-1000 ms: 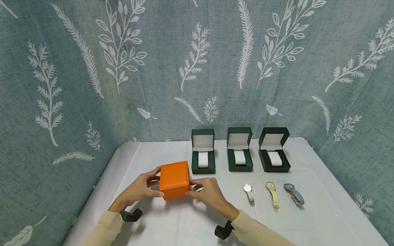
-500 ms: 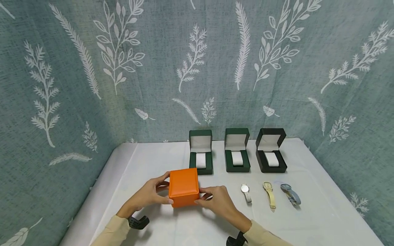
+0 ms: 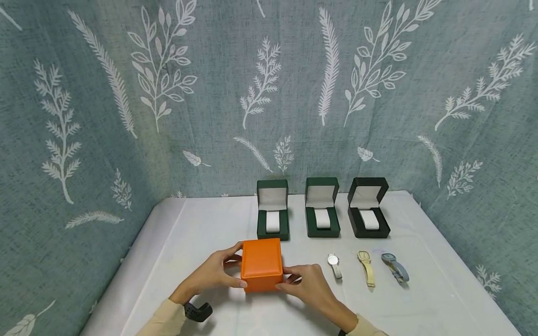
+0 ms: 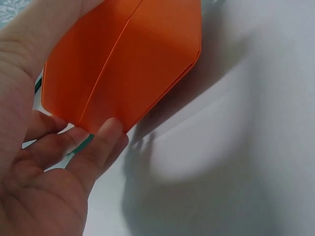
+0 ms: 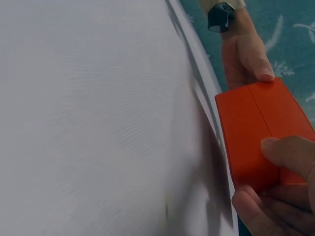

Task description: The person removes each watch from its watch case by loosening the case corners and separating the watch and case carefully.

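Both hands hold a closed orange watch box (image 3: 261, 259) in front of the nearest green box. My left hand (image 3: 216, 273) grips its left side, with the thumb at the lower front corner and the other fingers farther back. On the right side, my right hand (image 3: 308, 283) pinches it between thumb and fingers. A thin lid seam runs along the orange box (image 4: 128, 64) in the left wrist view, and its shadow falls on the white cloth. The right wrist view shows the right thumb pressing across that seam on the orange box (image 5: 246, 130).
Behind stand two open green watch boxes (image 3: 272, 233) and an open black watch box (image 3: 370, 232), each with a white cushion. A silver watch (image 3: 334, 266), a gold watch (image 3: 366, 268) and a blue-grey watch (image 3: 395, 268) lie on the white-covered table (image 3: 201, 224). A leaf-patterned curtain (image 3: 222, 93) surrounds it.
Both hands have carried the orange box to the right and nearer to me. It has turned to face more squarely forward. The watches and open boxes stay in place.
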A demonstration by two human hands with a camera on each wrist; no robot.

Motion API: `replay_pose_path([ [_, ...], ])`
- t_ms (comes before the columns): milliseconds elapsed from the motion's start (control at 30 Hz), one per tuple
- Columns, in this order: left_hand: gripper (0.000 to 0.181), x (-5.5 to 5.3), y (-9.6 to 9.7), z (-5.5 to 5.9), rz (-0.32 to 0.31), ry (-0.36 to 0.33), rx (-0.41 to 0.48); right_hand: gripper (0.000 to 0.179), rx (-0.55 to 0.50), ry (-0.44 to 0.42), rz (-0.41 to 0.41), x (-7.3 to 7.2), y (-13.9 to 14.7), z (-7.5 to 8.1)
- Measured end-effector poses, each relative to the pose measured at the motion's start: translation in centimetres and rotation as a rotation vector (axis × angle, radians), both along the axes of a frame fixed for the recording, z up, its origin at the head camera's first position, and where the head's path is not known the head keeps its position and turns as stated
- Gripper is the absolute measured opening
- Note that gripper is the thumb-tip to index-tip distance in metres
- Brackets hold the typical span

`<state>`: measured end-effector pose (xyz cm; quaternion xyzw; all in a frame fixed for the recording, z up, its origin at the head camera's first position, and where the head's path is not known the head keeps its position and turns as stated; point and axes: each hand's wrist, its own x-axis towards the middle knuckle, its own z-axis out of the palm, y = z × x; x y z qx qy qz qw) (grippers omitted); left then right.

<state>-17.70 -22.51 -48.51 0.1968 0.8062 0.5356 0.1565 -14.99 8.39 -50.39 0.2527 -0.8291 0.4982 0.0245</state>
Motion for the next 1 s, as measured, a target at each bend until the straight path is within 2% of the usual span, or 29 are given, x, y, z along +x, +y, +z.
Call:
replay_pose_path([
  [100,0.114,0.0,0.4,-0.1,-0.007,0.016,0.003,0.036,0.003,0.003,-0.004,0.1,0.4,-0.1],
  [300,0.113,0.1,0.9,-0.4,-0.014,0.006,-0.003,0.034,0.002,0.008,-0.008,0.6,0.8,-0.3],
  [633,0.117,0.0,1.3,-0.5,-0.030,0.043,-0.085,0.035,0.009,-0.025,-0.024,1.2,1.0,-0.8],
  [767,0.118,0.0,1.4,-0.7,-0.032,0.034,-0.103,0.036,0.006,-0.043,-0.027,1.3,1.1,-0.8],
  [1000,0.118,0.1,1.5,-0.9,-0.040,0.008,-0.072,0.034,0.005,-0.048,-0.027,1.5,1.2,-0.7],
])
